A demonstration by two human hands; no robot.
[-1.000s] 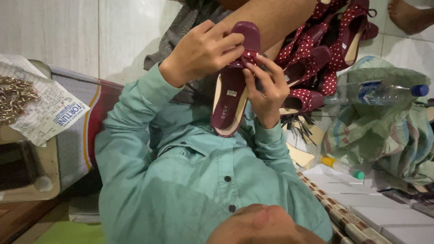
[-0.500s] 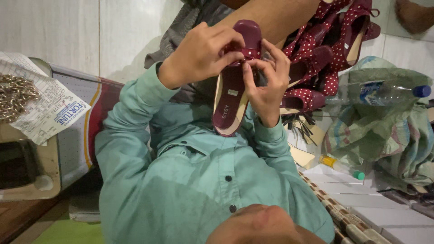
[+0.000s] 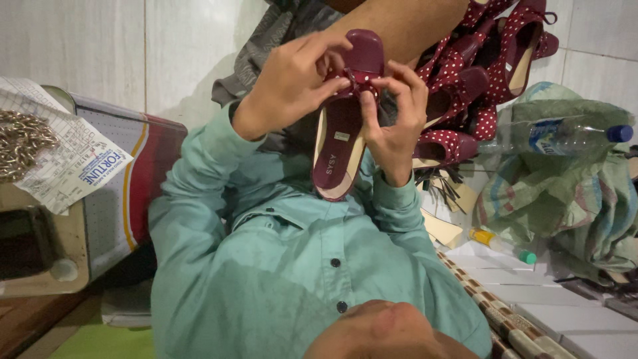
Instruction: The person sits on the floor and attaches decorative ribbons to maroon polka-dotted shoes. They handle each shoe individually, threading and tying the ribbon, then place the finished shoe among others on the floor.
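Pale, large-tiled wall [image 3: 133, 46] with thin grout lines runs behind, dimly and evenly lit. A metal tin [image 3: 126, 193] with a red and yellow stripe stands at left. White boxes [image 3: 571, 312] lie low right beside a woven mat edge [image 3: 505, 326]

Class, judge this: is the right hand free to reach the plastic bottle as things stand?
Probably not yet: the right hand and left hand both hold the sandal; nothing blocks the bottle.
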